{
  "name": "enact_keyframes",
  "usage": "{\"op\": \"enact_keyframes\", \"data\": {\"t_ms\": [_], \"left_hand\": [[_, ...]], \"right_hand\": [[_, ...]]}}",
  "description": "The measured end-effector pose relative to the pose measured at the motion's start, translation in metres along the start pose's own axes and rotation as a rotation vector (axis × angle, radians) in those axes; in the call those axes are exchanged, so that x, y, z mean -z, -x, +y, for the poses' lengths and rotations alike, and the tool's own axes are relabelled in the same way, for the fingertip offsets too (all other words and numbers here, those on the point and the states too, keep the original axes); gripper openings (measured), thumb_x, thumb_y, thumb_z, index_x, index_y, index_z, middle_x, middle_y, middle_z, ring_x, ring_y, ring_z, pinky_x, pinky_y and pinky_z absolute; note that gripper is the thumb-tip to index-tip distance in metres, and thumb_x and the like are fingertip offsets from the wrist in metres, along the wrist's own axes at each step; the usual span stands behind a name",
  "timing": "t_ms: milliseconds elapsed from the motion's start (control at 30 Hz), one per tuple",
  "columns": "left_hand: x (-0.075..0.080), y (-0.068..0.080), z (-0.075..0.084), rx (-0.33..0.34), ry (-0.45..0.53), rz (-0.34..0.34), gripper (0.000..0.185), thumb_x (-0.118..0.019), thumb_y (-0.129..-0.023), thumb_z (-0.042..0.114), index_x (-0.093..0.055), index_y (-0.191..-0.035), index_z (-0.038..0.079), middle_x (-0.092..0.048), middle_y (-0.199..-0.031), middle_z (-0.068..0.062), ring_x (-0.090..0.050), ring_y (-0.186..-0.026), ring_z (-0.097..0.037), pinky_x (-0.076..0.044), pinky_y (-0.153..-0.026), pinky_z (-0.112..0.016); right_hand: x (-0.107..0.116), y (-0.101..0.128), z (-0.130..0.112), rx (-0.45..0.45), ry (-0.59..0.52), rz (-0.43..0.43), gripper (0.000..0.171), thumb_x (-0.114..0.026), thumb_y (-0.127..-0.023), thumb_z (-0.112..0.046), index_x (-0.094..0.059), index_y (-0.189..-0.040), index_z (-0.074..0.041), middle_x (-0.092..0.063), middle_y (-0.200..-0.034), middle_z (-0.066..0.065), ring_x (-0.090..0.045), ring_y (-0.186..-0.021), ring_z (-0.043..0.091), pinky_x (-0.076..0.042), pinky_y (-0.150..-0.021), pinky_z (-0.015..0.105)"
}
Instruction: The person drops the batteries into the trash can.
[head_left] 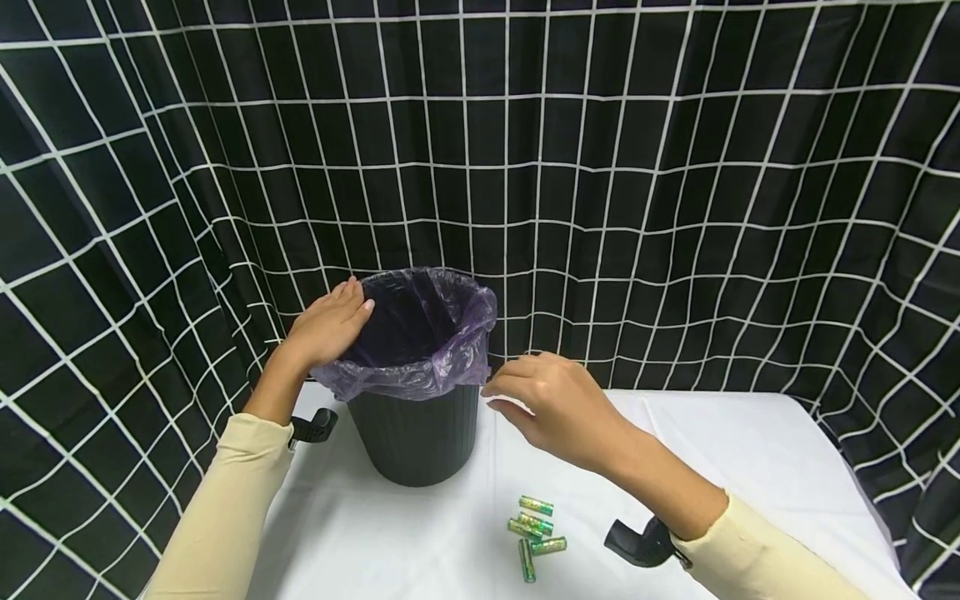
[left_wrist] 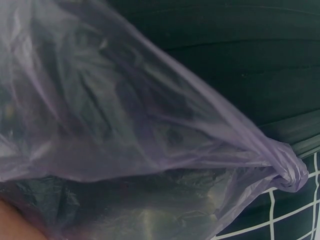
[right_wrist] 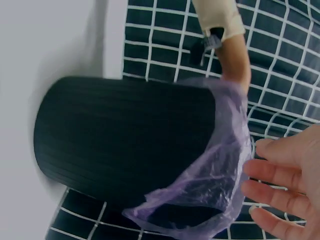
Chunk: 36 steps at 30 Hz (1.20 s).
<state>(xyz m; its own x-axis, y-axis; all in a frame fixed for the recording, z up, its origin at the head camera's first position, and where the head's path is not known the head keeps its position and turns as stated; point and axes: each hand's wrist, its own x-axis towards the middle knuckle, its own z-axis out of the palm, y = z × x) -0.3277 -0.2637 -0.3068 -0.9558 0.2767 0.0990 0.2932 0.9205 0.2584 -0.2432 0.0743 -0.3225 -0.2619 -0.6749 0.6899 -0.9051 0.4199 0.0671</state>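
Observation:
A dark ribbed trash bin stands upright on the white tabletop. A translucent purple trash bag lines it and hangs folded over its rim; in the left wrist view the bag ends in a bunched corner. My left hand rests on the bag at the bin's left rim, fingers extended. To the right of the rim hovers my right hand, its fingers loosely bent and holding nothing. In the right wrist view, the right fingertips are beside the bag's edge; whether they touch it I cannot tell.
Several green and gold batteries lie loosely grouped on the white tablecloth, in front and right of the bin. A black curtain with white grid lines hangs behind and along both sides. Each wrist wears a black camera mount.

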Motion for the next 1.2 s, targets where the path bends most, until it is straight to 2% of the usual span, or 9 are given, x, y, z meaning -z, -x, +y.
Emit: {"op": "enact_keyframes", "data": {"t_ms": [267, 567, 933, 1200], "left_hand": [[-0.001, -0.002, 0.001, -0.004, 0.000, 0.007, 0.065, -0.017, -0.112, 0.035, -0.011, -0.156, -0.013, -0.006, -0.166, -0.028, -0.003, -0.155, -0.040, -0.006, -0.125, -0.049], [-0.003, -0.001, -0.002, -0.001, -0.003, -0.003, 0.065, -0.017, -0.112, 0.035, -0.011, -0.156, -0.013, -0.005, -0.166, -0.028, -0.004, -0.154, -0.041, -0.006, -0.125, -0.050], [-0.005, 0.000, -0.003, 0.015, -0.003, -0.003, 0.064, -0.016, -0.112, 0.034, -0.010, -0.156, -0.012, -0.005, -0.166, -0.027, -0.003, -0.155, -0.039, -0.006, -0.125, -0.050], [-0.001, -0.002, -0.004, 0.005, -0.002, 0.003, 0.065, -0.016, -0.112, 0.035, -0.009, -0.156, -0.012, -0.004, -0.166, -0.027, -0.002, -0.155, -0.039, -0.006, -0.125, -0.050]], "right_hand": [[-0.003, 0.033, -0.015, -0.005, -0.019, 0.037, 0.019, -0.083, -0.078, -0.003, -0.078, -0.094, -0.012, -0.074, -0.091, -0.007, -0.071, -0.085, 0.012, -0.057, -0.075, 0.032], [-0.015, 0.064, -0.028, -0.011, -0.051, 0.065, 0.026, -0.084, -0.074, -0.002, -0.077, -0.095, -0.014, -0.073, -0.092, -0.008, -0.070, -0.085, 0.011, -0.056, -0.070, 0.030], [-0.028, 0.092, -0.035, -0.115, -0.069, 0.014, 0.019, -0.083, -0.077, -0.008, -0.077, -0.092, -0.017, -0.072, -0.091, -0.012, -0.069, -0.084, 0.006, -0.055, -0.071, 0.026], [-0.035, 0.108, -0.039, -0.137, -0.089, 0.062, 0.024, -0.084, -0.074, -0.006, -0.076, -0.094, -0.018, -0.073, -0.092, -0.014, -0.069, -0.084, 0.005, -0.056, -0.072, 0.026]]}}
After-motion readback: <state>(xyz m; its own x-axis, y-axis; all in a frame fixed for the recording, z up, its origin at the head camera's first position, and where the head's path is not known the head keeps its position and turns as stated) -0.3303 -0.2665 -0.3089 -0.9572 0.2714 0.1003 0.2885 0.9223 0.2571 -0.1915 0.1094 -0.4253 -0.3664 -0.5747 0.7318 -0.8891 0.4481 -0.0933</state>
